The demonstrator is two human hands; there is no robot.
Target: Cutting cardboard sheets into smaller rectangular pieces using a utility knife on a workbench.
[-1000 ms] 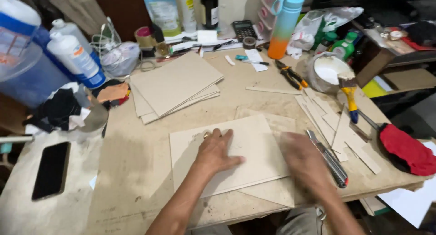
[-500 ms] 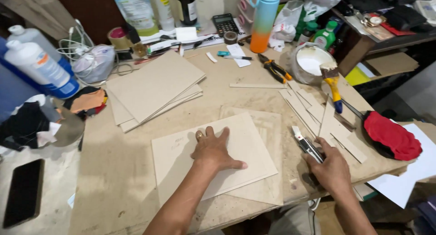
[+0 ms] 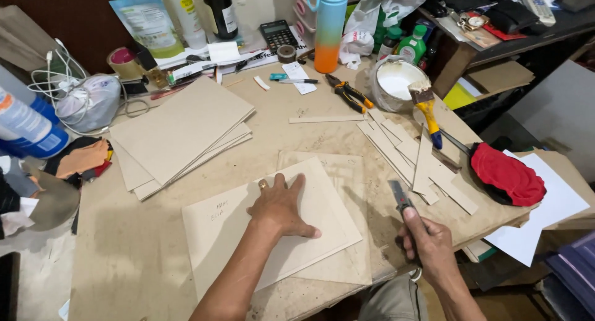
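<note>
The cardboard sheet [image 3: 248, 234], thin, stiff and light, lies pinned flat under the open left hand [image 3: 282, 206], while the right hand [image 3: 427, 240] is closed around a utility knife [image 3: 401, 200].

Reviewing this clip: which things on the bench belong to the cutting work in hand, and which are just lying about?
In use:
- left hand flat on the top cardboard sheet
- right hand gripping the utility knife
- cut strips and the stack of boards

Lying about:
- paintbrush across the white tub
- pliers
- calculator
- gradient bottle
- red cloth
</note>
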